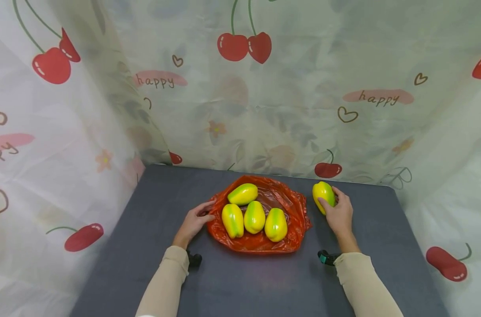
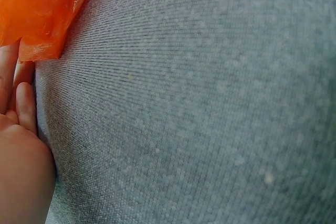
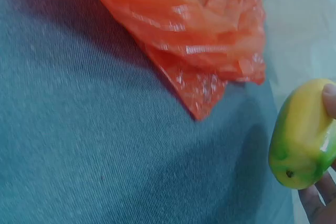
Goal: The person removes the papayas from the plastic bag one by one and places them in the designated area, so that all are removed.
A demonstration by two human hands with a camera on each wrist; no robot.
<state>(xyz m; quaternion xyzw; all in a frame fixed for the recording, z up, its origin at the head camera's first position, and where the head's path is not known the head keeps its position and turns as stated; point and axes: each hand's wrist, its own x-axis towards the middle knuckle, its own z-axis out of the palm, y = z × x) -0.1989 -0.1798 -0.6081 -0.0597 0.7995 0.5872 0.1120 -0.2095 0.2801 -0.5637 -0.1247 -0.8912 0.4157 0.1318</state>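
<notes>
A red plastic bag (image 1: 260, 246) lies spread on the table with its mouth wide open and several glossy yellow-green papaya-like fruits (image 1: 254, 217) inside. At its left rim my left hand (image 1: 193, 221) touches the plastic with relaxed fingers. In the left wrist view the fingertips are partly hidden behind the bag's edge (image 2: 42, 19). To the right of the bag, my right hand (image 1: 340, 213) grips another papaya-like fruit (image 1: 321, 193) between thumb and fingers. The right wrist view shows this fruit (image 3: 299, 140) with its dark stem spot, apart from the bag.
A dark grey cloth-covered table (image 1: 256, 286) bears everything. Patterned curtains (image 1: 295, 79) with cherries and "happy" lettering hang close behind it and along both sides. Dark straps with small devices (image 1: 328, 257) sit at both wrists.
</notes>
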